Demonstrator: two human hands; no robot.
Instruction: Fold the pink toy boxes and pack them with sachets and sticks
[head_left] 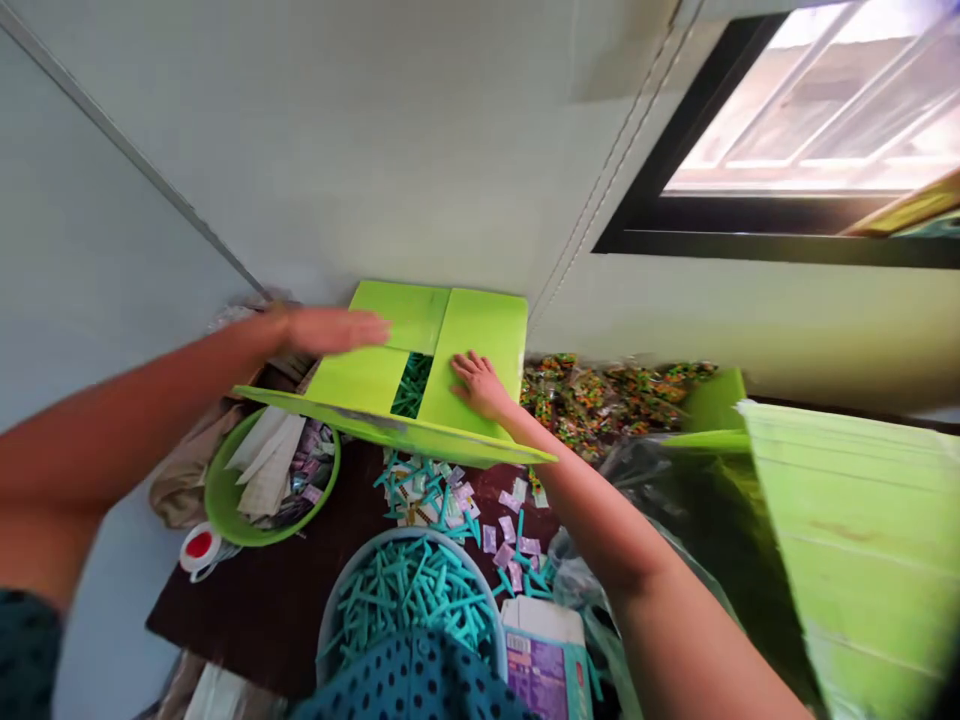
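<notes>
The right hand (480, 385) lies flat, fingers spread, its grip open and pressing down on the right flap of a bright green box (450, 350) that stands at the far edge of the bench (255, 600), against the wall. The left hand (330, 328) is blurred above the left flap, palm down with fingers stretched out and holding nothing; whether it touches the flap cannot be told. Between the two flaps a gap shows teal plastic pieces (412, 384) inside the box. Nearer the person, a grey bowl (330, 610) is heaped with more teal pieces, a green bowl (225, 510) to the left holds paper packets, and small purple sachets (510, 530) lie scattered on the dark bench.
</notes>
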